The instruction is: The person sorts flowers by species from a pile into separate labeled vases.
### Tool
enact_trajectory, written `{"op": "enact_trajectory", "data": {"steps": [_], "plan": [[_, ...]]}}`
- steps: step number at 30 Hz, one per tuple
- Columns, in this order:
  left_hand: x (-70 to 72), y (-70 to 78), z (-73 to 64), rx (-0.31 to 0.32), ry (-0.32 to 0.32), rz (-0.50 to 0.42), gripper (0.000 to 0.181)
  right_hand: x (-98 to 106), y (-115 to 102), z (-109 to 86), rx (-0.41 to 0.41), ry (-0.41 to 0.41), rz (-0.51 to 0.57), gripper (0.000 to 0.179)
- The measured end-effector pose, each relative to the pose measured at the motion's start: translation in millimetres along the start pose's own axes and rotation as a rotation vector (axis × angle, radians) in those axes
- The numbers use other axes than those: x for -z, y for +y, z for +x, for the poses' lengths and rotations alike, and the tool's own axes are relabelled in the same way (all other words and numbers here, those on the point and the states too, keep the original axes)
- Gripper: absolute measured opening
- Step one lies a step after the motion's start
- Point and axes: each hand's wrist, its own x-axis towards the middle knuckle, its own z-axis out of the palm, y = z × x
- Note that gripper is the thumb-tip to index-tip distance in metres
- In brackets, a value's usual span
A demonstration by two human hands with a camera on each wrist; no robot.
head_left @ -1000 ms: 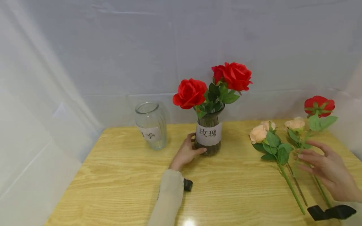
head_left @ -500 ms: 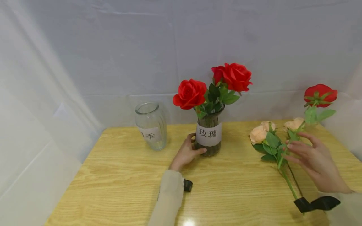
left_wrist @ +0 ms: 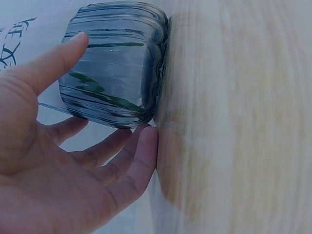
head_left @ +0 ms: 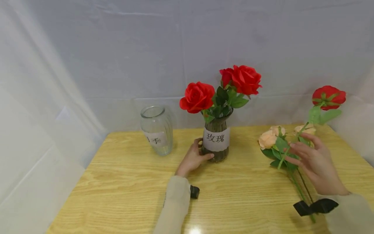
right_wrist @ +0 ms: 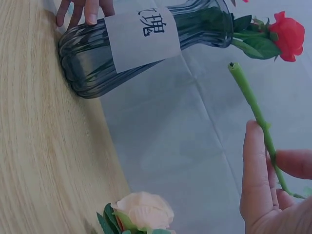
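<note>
The right-hand grip [head_left: 317,164] pinches a red rose [head_left: 330,97] by its stem [right_wrist: 251,97] at right, clear of the tabletop [head_left: 239,191], while the left-hand grip [head_left: 194,158] clasps the dark vase [head_left: 217,140] to the left by its base [left_wrist: 117,63], apparently to steady it.

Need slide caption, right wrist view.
Right hand pinching a green stem, left hand on the labelled vase of red roses, peach bloom at frame bottom.

Head cam bright, glare [head_left: 195,230] on tbl [head_left: 233,195]; wrist cams dim, bluish.
</note>
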Motion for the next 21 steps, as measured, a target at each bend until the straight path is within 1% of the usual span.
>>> {"op": "enact_trajectory", "data": {"steps": [6, 9, 12, 15, 21], "plan": [[0.3, -0.1, -0.8, -0.001, 0.0, 0.003, 0.078, -12.9, 7.0, 3.2, 0.058, -0.021, -0.004, 0.035], [0.5, -0.2, -0.9, -0.002, 0.0, 0.002, 0.078, -20.8, 9.5, 5.2, 0.093, -0.032, 0.021, 0.035], [0.7, -0.1, -0.8, -0.003, 0.001, -0.007, 0.078, -30.4, 12.2, 7.8, 0.123, -0.013, 0.044, 0.036], [0.6, -0.2, -0.6, -0.005, 0.001, -0.006, 0.078, -40.4, 15.0, 9.6, 0.148, 0.023, 0.059, 0.033], [-0.2, -0.5, -0.1, -0.008, 0.001, -0.004, 0.078, -57.2, 18.7, 12.7, 0.17, 0.068, 0.044, 0.033]]}}
